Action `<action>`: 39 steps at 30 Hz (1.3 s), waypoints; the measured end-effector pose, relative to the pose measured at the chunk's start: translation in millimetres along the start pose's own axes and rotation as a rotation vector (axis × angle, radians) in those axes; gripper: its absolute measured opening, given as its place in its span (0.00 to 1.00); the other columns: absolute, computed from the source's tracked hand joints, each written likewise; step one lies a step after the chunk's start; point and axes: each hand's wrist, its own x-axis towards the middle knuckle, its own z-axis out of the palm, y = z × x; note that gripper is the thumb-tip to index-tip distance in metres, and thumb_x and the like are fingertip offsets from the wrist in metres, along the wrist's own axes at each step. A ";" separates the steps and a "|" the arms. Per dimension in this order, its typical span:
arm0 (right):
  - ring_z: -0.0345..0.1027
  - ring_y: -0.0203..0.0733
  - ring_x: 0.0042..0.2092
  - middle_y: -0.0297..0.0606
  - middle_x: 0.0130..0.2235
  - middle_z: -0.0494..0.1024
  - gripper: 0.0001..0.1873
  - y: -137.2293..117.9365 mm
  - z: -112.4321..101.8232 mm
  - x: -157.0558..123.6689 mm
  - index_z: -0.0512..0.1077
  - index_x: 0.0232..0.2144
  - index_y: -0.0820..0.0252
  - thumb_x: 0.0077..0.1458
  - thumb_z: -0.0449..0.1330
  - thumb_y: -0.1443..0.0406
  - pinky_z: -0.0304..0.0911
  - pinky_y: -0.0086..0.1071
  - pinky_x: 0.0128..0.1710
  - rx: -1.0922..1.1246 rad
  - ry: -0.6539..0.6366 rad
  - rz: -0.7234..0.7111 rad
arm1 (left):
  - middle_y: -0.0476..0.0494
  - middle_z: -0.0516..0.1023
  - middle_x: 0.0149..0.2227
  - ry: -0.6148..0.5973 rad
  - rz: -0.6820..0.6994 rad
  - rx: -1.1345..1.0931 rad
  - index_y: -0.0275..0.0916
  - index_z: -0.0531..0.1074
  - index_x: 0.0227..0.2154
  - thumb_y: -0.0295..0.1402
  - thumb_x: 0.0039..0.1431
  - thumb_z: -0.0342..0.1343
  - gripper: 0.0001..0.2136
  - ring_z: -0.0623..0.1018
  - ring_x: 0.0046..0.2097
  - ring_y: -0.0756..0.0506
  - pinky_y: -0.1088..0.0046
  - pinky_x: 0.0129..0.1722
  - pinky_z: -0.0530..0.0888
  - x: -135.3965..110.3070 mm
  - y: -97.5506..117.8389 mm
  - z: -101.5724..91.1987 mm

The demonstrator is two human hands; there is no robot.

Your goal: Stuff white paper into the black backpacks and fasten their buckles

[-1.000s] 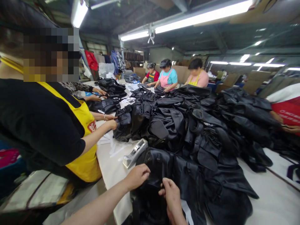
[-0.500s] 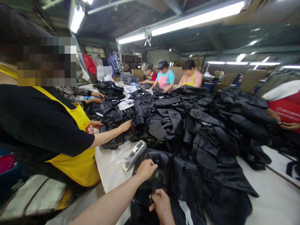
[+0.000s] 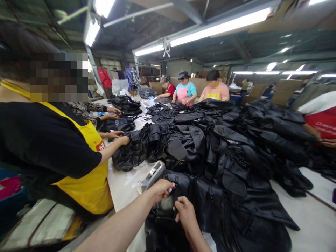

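Grip: your right hand [image 3: 184, 211] pinches a black leather-look piece [image 3: 166, 211] near the left edge of the counter [image 3: 120, 189]; your left hand [image 3: 162, 190] curls over it, hold unclear. Looks like two-handed handling; next move probably calls for steadiness.

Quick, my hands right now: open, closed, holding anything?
Left hand: curled closed over the black item; hold can't be told.
Right hand: also curled closed over it; hold can't be told.
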 end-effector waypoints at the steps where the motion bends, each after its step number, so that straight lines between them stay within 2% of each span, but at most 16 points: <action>1: 0.56 0.28 0.13 0.32 0.22 0.70 0.13 -0.3 0.0 1.5 0.60 0.27 0.60 0.46 0.51 0.56 0.43 0.22 0.13 -0.004 -0.008 -0.007 | 0.57 0.60 0.15 -0.004 0.000 -0.007 0.36 0.64 0.22 0.41 0.45 0.57 0.13 0.53 0.15 0.58 0.78 0.18 0.46 -0.1 0.0 -0.2; 6: 0.56 0.28 0.13 0.29 0.22 0.69 0.12 0.3 -1.7 4.8 0.60 0.27 0.60 0.47 0.51 0.56 0.44 0.22 0.13 -0.031 -0.043 -0.036 | 0.57 0.60 0.14 -0.023 -0.021 -0.022 0.36 0.64 0.21 0.38 0.48 0.56 0.11 0.52 0.14 0.57 0.78 0.18 0.44 3.1 0.8 -2.4; 11: 0.56 0.28 0.13 0.28 0.22 0.67 0.12 4.5 -6.5 5.8 0.60 0.28 0.59 0.48 0.50 0.56 0.44 0.22 0.12 -0.066 -0.052 -0.056 | 0.58 0.58 0.14 -0.071 -0.102 -0.049 0.36 0.62 0.21 0.37 0.51 0.54 0.11 0.51 0.14 0.58 0.79 0.18 0.44 8.0 1.9 -5.9; 17: 0.57 0.29 0.13 0.28 0.22 0.68 0.11 5.6 -8.3 18.1 0.61 0.27 0.58 0.49 0.50 0.57 0.48 0.24 0.13 -0.128 0.025 -0.096 | 0.59 0.55 0.14 -0.121 -0.149 -0.014 0.36 0.62 0.21 0.38 0.52 0.50 0.10 0.49 0.15 0.57 0.78 0.18 0.45 10.9 2.1 -7.1; 21: 0.59 0.31 0.14 0.30 0.23 0.70 0.11 -5.6 -4.0 34.3 0.62 0.29 0.59 0.50 0.50 0.57 0.51 0.25 0.14 -0.127 0.071 -0.104 | 0.57 0.58 0.16 -0.070 -0.018 0.071 0.36 0.65 0.24 0.39 0.52 0.49 0.10 0.52 0.16 0.56 0.77 0.18 0.47 4.3 3.9 -4.7; 24: 0.64 0.35 0.18 0.29 0.19 0.69 0.13 -16.1 -1.1 43.4 0.62 0.35 0.61 0.49 0.51 0.58 0.58 0.26 0.20 -0.112 0.115 -0.124 | 0.55 0.63 0.20 0.000 0.135 0.141 0.38 0.67 0.26 0.39 0.49 0.52 0.09 0.61 0.21 0.53 0.77 0.22 0.56 -10.9 -1.8 -3.3; 27: 0.69 0.38 0.24 0.30 0.22 0.71 0.21 -26.0 -0.8 46.2 0.57 0.45 0.63 0.49 0.50 0.59 0.62 0.28 0.25 -0.069 0.130 -0.141 | 0.51 0.70 0.30 0.066 0.408 0.446 0.39 0.70 0.30 0.36 0.41 0.59 0.11 0.68 0.35 0.47 0.73 0.35 0.63 -29.4 -15.3 -3.2; 29: 0.70 0.39 0.26 0.32 0.25 0.72 0.25 -33.7 -2.4 45.1 0.56 0.49 0.63 0.48 0.51 0.61 0.62 0.28 0.25 -0.006 0.087 -0.122 | 0.48 0.71 0.37 0.140 0.580 0.732 0.41 0.71 0.35 0.36 0.41 0.60 0.15 0.67 0.42 0.43 0.69 0.41 0.62 -37.7 -24.4 -3.2; 30: 0.70 0.39 0.26 0.33 0.27 0.73 0.27 -38.0 -3.6 44.0 0.56 0.50 0.64 0.47 0.51 0.61 0.63 0.28 0.25 0.033 0.057 -0.104 | 0.46 0.71 0.40 0.178 0.620 0.844 0.42 0.71 0.37 0.38 0.43 0.59 0.15 0.67 0.44 0.42 0.67 0.43 0.62 -39.6 -27.8 -3.1; 32: 0.71 0.39 0.28 0.35 0.29 0.73 0.28 -47.4 -6.7 42.2 0.58 0.50 0.64 0.45 0.53 0.61 0.64 0.28 0.27 0.092 -0.006 -0.053 | 0.44 0.70 0.42 0.223 0.597 0.948 0.43 0.71 0.38 0.39 0.47 0.57 0.14 0.66 0.46 0.40 0.65 0.43 0.61 -39.0 -31.5 -2.5; 35: 0.71 0.38 0.28 0.36 0.31 0.73 0.25 -60.2 -11.6 43.1 0.64 0.46 0.61 0.46 0.54 0.56 0.63 0.27 0.26 0.033 -0.059 0.035 | 0.44 0.72 0.40 0.186 0.556 0.953 0.43 0.73 0.35 0.41 0.51 0.53 0.11 0.68 0.45 0.40 0.65 0.41 0.62 -32.9 -31.5 -0.7; 39: 0.63 0.32 0.19 0.31 0.23 0.68 0.17 -70.6 -15.9 53.9 0.70 0.30 0.62 0.43 0.57 0.55 0.53 0.24 0.17 -0.126 -0.037 0.046 | 0.49 0.74 0.33 0.065 0.615 0.781 0.42 0.73 0.31 0.37 0.53 0.50 0.09 0.71 0.38 0.45 0.71 0.39 0.62 -27.9 -30.4 1.8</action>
